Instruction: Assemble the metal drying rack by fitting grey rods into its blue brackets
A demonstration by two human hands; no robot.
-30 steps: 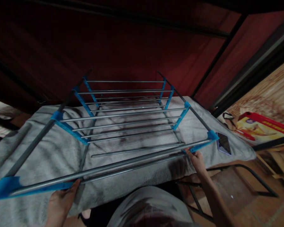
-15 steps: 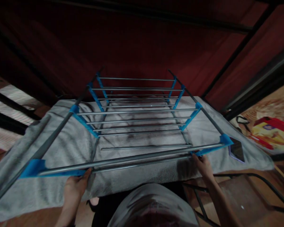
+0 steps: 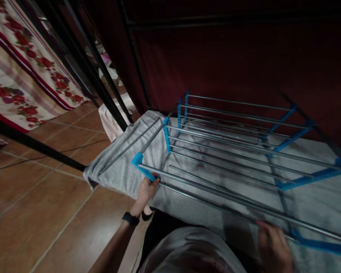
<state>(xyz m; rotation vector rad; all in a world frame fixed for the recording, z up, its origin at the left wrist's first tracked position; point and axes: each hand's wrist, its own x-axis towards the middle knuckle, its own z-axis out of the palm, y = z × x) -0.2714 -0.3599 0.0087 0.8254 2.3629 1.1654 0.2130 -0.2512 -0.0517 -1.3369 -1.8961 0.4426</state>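
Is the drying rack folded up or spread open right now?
Spread open: the drying rack has its rails fanned out level over the grey towel, held by the left hand and right hand.

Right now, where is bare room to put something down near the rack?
Bare tile floor lies left of the grey towel. The towel's left edge, outside the rack, is free. Under the rods it is crowded; both hands, left hand and right hand, grip the near rod.
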